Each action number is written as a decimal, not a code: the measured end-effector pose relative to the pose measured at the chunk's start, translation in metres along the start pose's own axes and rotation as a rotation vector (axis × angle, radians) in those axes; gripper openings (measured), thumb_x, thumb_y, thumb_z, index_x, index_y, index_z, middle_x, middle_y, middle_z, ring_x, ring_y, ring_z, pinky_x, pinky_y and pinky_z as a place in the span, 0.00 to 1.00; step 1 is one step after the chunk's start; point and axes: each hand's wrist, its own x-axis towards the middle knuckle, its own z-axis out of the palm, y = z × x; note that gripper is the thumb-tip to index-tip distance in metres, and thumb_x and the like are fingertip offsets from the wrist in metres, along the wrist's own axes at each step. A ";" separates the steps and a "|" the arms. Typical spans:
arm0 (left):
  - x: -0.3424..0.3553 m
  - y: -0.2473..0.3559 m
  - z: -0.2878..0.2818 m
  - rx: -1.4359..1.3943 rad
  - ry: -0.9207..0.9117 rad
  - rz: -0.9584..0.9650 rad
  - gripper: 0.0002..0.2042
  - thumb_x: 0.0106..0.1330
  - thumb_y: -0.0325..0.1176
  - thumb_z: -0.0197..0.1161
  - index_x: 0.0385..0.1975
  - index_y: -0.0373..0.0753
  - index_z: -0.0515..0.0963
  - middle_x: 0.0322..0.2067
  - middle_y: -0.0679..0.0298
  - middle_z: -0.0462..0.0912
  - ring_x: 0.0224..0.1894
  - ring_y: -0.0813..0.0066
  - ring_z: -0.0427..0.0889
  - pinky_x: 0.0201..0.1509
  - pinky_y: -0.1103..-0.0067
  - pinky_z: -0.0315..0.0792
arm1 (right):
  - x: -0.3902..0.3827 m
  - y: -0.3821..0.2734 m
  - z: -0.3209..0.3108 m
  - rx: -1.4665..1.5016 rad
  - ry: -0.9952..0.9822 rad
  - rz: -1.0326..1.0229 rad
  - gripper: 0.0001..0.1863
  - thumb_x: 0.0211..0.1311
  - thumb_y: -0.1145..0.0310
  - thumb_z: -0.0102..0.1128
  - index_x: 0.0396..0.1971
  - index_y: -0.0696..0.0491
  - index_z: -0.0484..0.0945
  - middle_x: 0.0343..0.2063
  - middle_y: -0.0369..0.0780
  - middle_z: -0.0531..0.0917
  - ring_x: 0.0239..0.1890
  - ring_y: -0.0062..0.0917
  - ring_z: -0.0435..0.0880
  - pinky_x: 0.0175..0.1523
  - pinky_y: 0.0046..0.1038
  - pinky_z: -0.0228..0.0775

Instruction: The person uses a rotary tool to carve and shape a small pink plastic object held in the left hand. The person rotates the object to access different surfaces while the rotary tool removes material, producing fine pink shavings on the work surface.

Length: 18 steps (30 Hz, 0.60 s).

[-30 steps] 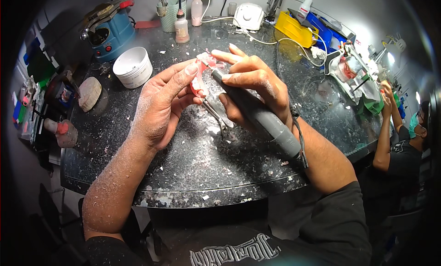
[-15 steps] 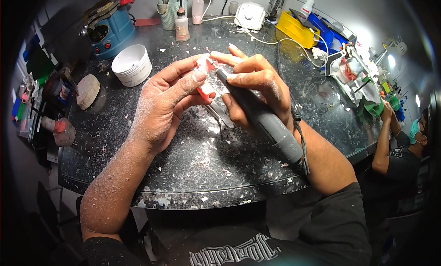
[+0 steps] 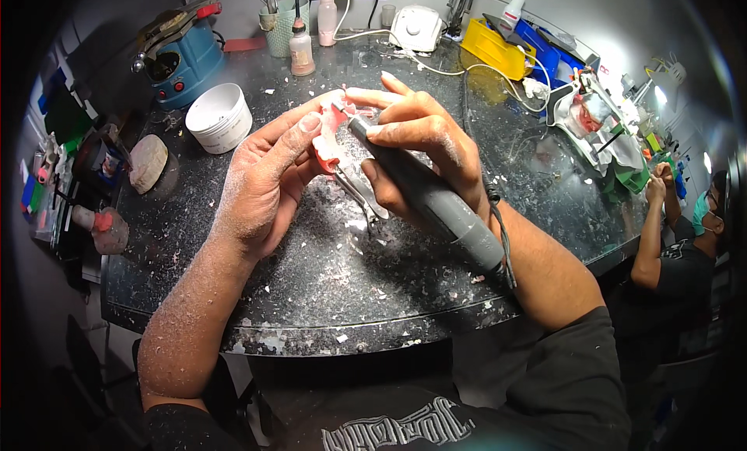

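Note:
A pink-and-white denture (image 3: 329,143) is pinched between the thumb and fingers of my left hand (image 3: 268,167), which is coated in pale dust. My right hand (image 3: 432,136) wraps round a dark grey rotary handpiece (image 3: 424,190), held like a pen and slanting toward me. Its tip meets or nearly meets the denture's inner side; the exact contact is too small to tell. The outstretched fingers of my right hand reach to the denture's far end. Beneath the hands, a metal hand tool (image 3: 362,198) lies on the dusty black bench (image 3: 311,295).
A white tub (image 3: 220,120), a blue machine (image 3: 187,70) and a plaster block (image 3: 148,163) stand at the left. Bottles (image 3: 302,52) and a tool cup (image 3: 282,31) are at the back. Yellow bin (image 3: 498,50), cables and a cluttered tray (image 3: 591,124) lie right, near a seated co-worker (image 3: 677,233).
The denture has turned in my left fingers, showing more of its inner side and teeth. Both hands have shifted slightly left with the handpiece. The co-worker's hands have moved a little.

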 end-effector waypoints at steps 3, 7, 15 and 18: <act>0.000 -0.001 -0.003 -0.027 -0.017 0.019 0.22 0.81 0.38 0.59 0.68 0.31 0.75 0.59 0.57 0.85 0.57 0.76 0.84 0.63 0.76 0.78 | 0.001 0.000 0.001 -0.009 0.002 -0.004 0.24 0.52 0.83 0.74 0.49 0.54 0.77 0.40 0.44 0.83 0.59 0.52 0.87 0.73 0.61 0.65; 0.003 -0.002 -0.009 -0.044 -0.035 0.025 0.22 0.82 0.37 0.58 0.68 0.30 0.74 0.59 0.57 0.84 0.57 0.77 0.83 0.63 0.77 0.77 | 0.002 0.000 0.001 -0.013 0.000 0.009 0.24 0.51 0.83 0.75 0.49 0.54 0.78 0.41 0.44 0.83 0.59 0.50 0.87 0.73 0.60 0.65; 0.003 -0.002 -0.012 -0.131 -0.002 -0.020 0.22 0.82 0.34 0.57 0.69 0.28 0.73 0.60 0.56 0.83 0.54 0.78 0.82 0.61 0.79 0.76 | 0.003 -0.003 0.002 0.035 -0.044 0.046 0.23 0.50 0.80 0.78 0.47 0.52 0.81 0.41 0.42 0.84 0.62 0.49 0.86 0.76 0.62 0.58; 0.004 -0.001 -0.015 -0.178 -0.029 -0.054 0.22 0.81 0.34 0.56 0.69 0.27 0.72 0.59 0.57 0.84 0.52 0.79 0.82 0.59 0.80 0.77 | -0.001 0.001 0.004 0.036 -0.031 0.057 0.23 0.51 0.79 0.78 0.48 0.52 0.82 0.40 0.41 0.85 0.63 0.50 0.85 0.77 0.63 0.55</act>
